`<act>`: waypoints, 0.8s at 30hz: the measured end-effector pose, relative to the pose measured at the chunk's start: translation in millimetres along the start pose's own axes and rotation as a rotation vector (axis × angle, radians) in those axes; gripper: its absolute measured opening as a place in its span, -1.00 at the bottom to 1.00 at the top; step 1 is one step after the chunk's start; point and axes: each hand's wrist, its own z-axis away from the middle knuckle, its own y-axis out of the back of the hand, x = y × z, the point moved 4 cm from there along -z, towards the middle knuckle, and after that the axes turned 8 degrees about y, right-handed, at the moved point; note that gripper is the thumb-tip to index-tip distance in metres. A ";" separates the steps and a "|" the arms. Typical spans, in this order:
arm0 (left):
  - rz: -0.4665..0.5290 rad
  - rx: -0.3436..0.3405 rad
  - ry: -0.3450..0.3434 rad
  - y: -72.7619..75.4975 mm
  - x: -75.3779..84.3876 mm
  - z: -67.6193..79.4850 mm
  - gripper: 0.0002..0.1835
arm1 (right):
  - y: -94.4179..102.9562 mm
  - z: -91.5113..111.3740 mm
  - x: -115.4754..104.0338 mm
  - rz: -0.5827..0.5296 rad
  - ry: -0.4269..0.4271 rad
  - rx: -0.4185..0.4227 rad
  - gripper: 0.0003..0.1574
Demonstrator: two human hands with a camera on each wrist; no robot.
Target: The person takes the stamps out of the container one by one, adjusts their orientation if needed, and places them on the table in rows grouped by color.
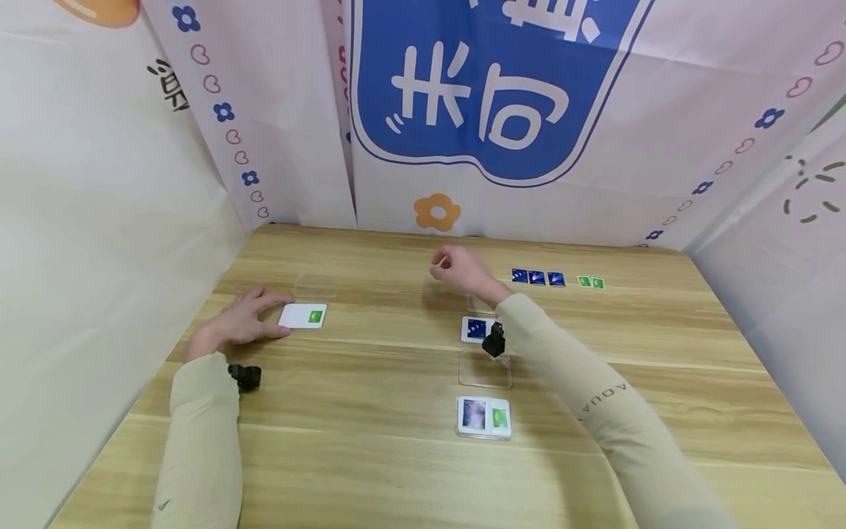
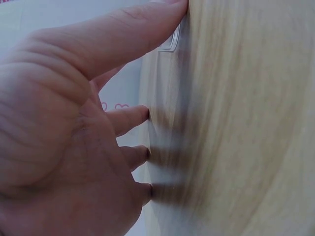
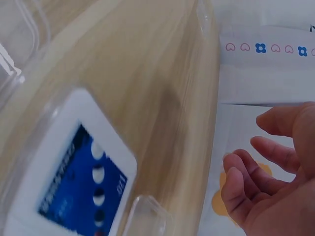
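Note:
My left hand (image 1: 243, 317) is low on the tabletop at the left, thumb and index finger at opposite edges of a white card (image 1: 299, 315) with a green stamp at its right end. In the left wrist view, the other fingers (image 2: 130, 120) touch the wood, and a clear plastic corner (image 2: 172, 43) shows by the thumb. My right hand (image 1: 463, 270) hovers over the table's back part. Its fingers are loosely bent, and the right wrist view shows nothing between them. Nearby lies a white card with a blue moon-phase stamp (image 3: 93, 182).
A clear cover (image 1: 316, 285) lies behind the left card; another clear cover (image 1: 485, 369) is in the middle. Nearer me is a cased card (image 1: 484, 418) with purple and green stamps. Blue stamps (image 1: 537, 278) and green stamps (image 1: 591, 282) sit at the back right. Fabric walls surround the table.

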 end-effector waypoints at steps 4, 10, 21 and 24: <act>0.012 -0.009 0.006 0.1 0.0 0.7 -0.18 | -10.9 -3.9 -4.1 0.002 0.010 -0.009 -0.70; 0.012 -0.007 0.006 -0.1 -0.6 0.1 -0.18 | -26.0 -10.0 -9.4 -0.003 0.036 -0.018 -0.69; 0.008 0.004 0.002 -1.8 -1.1 -1.1 -0.19 | -44.1 -17.4 -29.1 -0.061 0.057 -0.063 -0.70; 0.004 0.004 -0.004 -1.7 -0.7 -1.9 -0.18 | -48.0 -18.3 -34.1 -0.073 0.057 -0.072 -0.70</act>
